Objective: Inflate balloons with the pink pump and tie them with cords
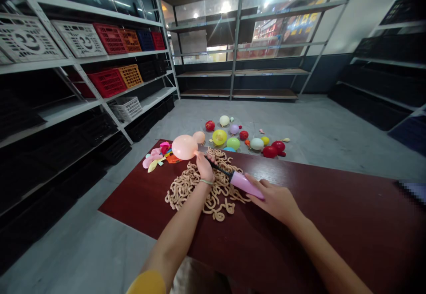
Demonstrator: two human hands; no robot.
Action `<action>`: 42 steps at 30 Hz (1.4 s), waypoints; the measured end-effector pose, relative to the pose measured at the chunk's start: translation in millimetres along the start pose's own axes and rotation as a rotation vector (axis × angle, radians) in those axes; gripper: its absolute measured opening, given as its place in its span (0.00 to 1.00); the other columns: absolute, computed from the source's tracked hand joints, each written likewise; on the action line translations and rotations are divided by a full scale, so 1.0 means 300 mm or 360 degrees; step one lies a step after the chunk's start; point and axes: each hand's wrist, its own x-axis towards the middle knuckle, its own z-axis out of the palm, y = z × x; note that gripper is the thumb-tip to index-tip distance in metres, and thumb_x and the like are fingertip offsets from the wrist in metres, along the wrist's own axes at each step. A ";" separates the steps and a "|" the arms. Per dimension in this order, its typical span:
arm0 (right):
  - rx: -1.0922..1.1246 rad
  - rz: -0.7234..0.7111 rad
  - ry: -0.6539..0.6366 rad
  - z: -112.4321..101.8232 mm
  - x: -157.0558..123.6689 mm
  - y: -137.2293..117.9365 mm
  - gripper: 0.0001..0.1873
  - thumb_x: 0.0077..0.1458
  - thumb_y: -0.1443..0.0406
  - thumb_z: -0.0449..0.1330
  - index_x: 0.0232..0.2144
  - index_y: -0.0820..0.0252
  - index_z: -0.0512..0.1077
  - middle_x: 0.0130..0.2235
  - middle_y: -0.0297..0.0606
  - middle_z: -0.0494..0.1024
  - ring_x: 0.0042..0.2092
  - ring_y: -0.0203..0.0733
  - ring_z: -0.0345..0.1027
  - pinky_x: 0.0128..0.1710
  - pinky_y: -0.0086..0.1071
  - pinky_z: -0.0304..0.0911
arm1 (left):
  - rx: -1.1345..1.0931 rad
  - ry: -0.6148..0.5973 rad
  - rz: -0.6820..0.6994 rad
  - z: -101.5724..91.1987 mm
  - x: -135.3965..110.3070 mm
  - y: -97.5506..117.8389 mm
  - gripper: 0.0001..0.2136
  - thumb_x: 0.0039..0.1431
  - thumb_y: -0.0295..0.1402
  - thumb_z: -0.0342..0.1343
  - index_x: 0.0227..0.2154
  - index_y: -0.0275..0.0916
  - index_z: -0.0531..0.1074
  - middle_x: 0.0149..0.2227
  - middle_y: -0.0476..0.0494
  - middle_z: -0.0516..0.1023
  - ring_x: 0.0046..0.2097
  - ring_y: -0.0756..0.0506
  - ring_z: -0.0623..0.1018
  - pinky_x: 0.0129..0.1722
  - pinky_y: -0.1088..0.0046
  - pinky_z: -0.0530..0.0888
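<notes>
Fingers (206, 163) on inflated peach balloon (184, 147)

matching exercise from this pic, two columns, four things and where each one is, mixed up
Things:
1 pink hand pump
2 inflated peach balloon
3 tangle of long uninflated balloons
4 white plastic crate

Places:
A on a low metal shelf
B under the right hand
C pinched by the left hand
D on the dark red table

Pairs: 1-B, 2-C, 3-D, 4-A

Overhead lamps glare off the tall glass window panes (226, 7), and the glossy dark-red wooden tabletop (333, 209) shows a soft sheen. Wide-angle distortion bows the white metal shelving (40, 65) toward the frame edges
</notes>
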 end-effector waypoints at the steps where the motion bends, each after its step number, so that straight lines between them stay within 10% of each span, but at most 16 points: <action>1: -0.0009 0.0023 0.0004 0.003 0.011 -0.037 0.31 0.64 0.51 0.52 0.66 0.46 0.57 0.36 0.37 0.78 0.31 0.42 0.74 0.26 0.30 0.58 | 0.0019 -0.0032 -0.0015 0.006 -0.015 -0.009 0.14 0.63 0.42 0.50 0.26 0.42 0.57 0.20 0.56 0.58 0.18 0.53 0.63 0.16 0.77 0.62; 6: 0.0142 0.0060 -0.0028 -0.010 0.030 -0.118 0.32 0.64 0.51 0.52 0.68 0.43 0.54 0.39 0.37 0.78 0.32 0.42 0.75 0.28 0.31 0.62 | 0.0052 -0.0132 -0.0048 0.023 -0.051 -0.015 0.13 0.64 0.41 0.49 0.26 0.41 0.57 0.20 0.54 0.60 0.17 0.52 0.63 0.15 0.76 0.62; 15: 0.0776 -0.0028 -0.0299 -0.127 -0.012 0.065 0.34 0.60 0.49 0.57 0.66 0.42 0.57 0.58 0.35 0.74 0.53 0.50 0.73 0.48 0.37 0.68 | -0.0146 0.0069 0.0098 0.004 0.021 0.152 0.10 0.64 0.36 0.48 0.28 0.42 0.57 0.19 0.56 0.57 0.17 0.53 0.61 0.16 0.79 0.59; 25: 0.0270 0.0049 0.0091 -0.044 0.012 -0.137 0.35 0.63 0.51 0.53 0.69 0.47 0.51 0.45 0.41 0.79 0.37 0.45 0.76 0.32 0.33 0.66 | -0.0068 -0.0196 0.0100 0.048 -0.125 0.081 0.13 0.63 0.41 0.52 0.28 0.41 0.58 0.21 0.55 0.59 0.18 0.54 0.63 0.15 0.78 0.61; 35: 0.0564 -0.0027 -0.0135 -0.069 -0.024 0.065 0.35 0.59 0.50 0.58 0.67 0.43 0.56 0.56 0.36 0.75 0.49 0.48 0.75 0.44 0.36 0.70 | -0.0146 0.0057 0.0212 0.009 -0.005 0.195 0.11 0.65 0.39 0.48 0.28 0.42 0.57 0.19 0.56 0.57 0.17 0.54 0.61 0.15 0.79 0.59; 42: 0.0400 0.0091 0.0041 -0.016 -0.008 -0.077 0.33 0.61 0.55 0.56 0.66 0.50 0.57 0.54 0.41 0.77 0.45 0.50 0.77 0.41 0.40 0.72 | -0.0117 -0.0090 0.0174 0.040 -0.095 0.113 0.14 0.62 0.43 0.52 0.27 0.41 0.57 0.20 0.57 0.59 0.17 0.55 0.62 0.16 0.80 0.60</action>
